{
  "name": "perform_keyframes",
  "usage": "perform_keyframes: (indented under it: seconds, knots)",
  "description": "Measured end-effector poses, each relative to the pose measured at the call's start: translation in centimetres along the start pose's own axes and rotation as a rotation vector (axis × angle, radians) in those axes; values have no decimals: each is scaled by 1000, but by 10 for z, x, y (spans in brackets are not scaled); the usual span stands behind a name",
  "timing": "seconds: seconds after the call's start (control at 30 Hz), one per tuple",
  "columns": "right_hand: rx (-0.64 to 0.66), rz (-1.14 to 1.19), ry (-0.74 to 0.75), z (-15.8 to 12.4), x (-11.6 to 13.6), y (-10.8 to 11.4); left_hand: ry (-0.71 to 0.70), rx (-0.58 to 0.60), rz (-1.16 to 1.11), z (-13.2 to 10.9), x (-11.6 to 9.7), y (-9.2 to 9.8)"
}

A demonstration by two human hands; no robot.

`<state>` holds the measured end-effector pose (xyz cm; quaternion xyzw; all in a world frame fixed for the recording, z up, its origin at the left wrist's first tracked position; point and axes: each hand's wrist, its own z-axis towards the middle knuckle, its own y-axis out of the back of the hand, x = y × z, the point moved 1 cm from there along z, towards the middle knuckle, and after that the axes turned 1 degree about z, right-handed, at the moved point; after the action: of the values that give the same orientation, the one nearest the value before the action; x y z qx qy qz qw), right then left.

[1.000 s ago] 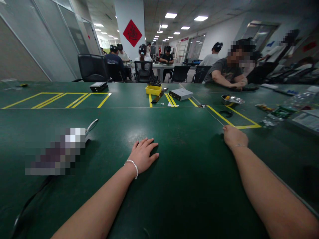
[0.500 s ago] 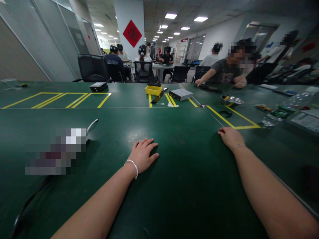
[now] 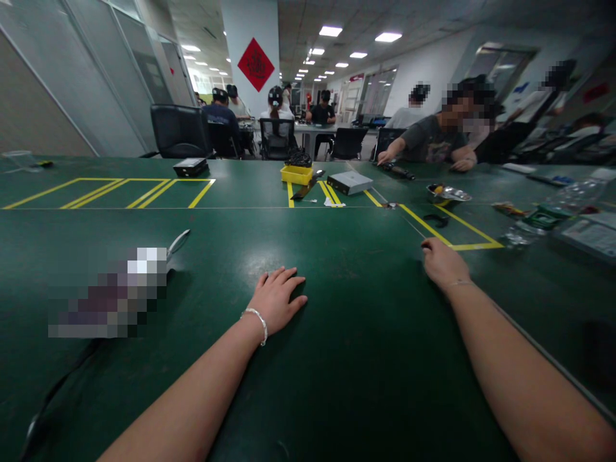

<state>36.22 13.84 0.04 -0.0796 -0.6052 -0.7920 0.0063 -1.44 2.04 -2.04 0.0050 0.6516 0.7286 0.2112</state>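
Note:
My left hand (image 3: 278,300) lies flat on the green tabletop (image 3: 346,346), fingers spread, with a bracelet at the wrist. It holds nothing. Farther right, my right hand (image 3: 443,263) rests by the table seam, near a corner of yellow tape (image 3: 474,246). Its fingers are curled in under the palm, so whatever they may hold is hidden. To the left of my left hand lies a blurred-out elongated object (image 3: 113,295) with a white loop at one end and a dark strap (image 3: 62,382) at the other.
Toward the back stand a yellow bin (image 3: 296,174) with black cable, a grey box (image 3: 349,182) and a black box (image 3: 190,167). On the right are a foil dish (image 3: 448,193), a black curved piece (image 3: 436,221) and a plastic bottle (image 3: 543,218). Across the table sits another person (image 3: 433,138).
My right hand has shifted slightly and its fingers look more curled. The dark item under the other person's hand has moved a little. My left hand has stayed put.

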Motion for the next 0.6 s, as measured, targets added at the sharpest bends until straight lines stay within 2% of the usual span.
perform_keyframes:
  seconds: [0.1,0.2,0.27,0.33,0.43,0.6]
  knots:
    - [-97,104,370,-16,49,4,16,-48,-46,1,-2,2]
    - [-79,232,703,-51,114,7,38,-86,-137,2,-6,6]
    - [-33,292,839,-77,153,6,52,-95,-203,3,-10,8]
    - [2,341,948,-101,180,4,22,-74,-260,3,-13,7]
    - [-1,410,1038,-121,196,0,20,-43,-307,4,-13,3]
    - [-75,492,1073,-127,195,-1,-7,-27,-324,7,-12,0]
